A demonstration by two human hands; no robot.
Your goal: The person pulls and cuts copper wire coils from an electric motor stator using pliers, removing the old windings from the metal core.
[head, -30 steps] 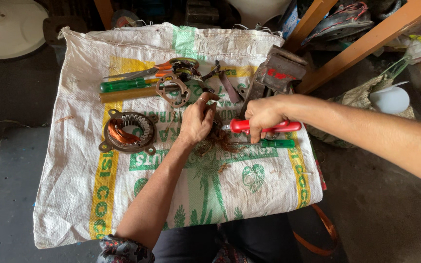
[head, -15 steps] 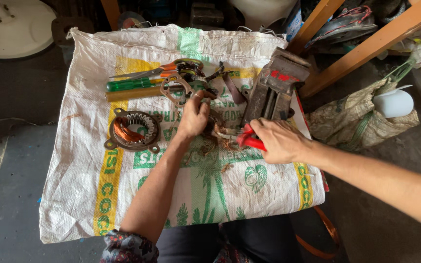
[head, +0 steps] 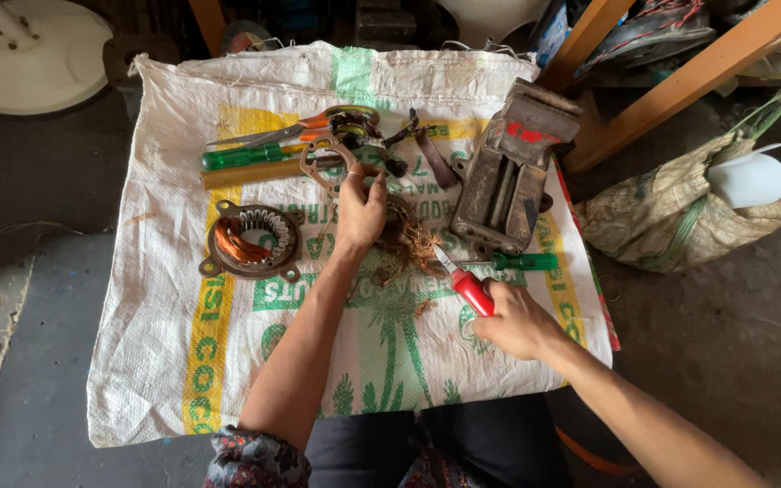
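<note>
**Copper tangle under my left hand, red screwdriver in my right**

Under my left hand [head: 361, 212], a tangle of copper wire [head: 406, 246] lies on the woven sack [head: 228, 361]; my fingers are curled down on the part beneath, pinching it. My right hand [head: 519, 321] closes around the red-handled screwdriver [head: 465, 283], its blade touching the wire. Far right of my fingers, a cloth bag [head: 671, 217] holds a white object [head: 750, 179]. Compared with a second ago, my right hand has drawn back toward me, the screwdriver now angled.
</note>
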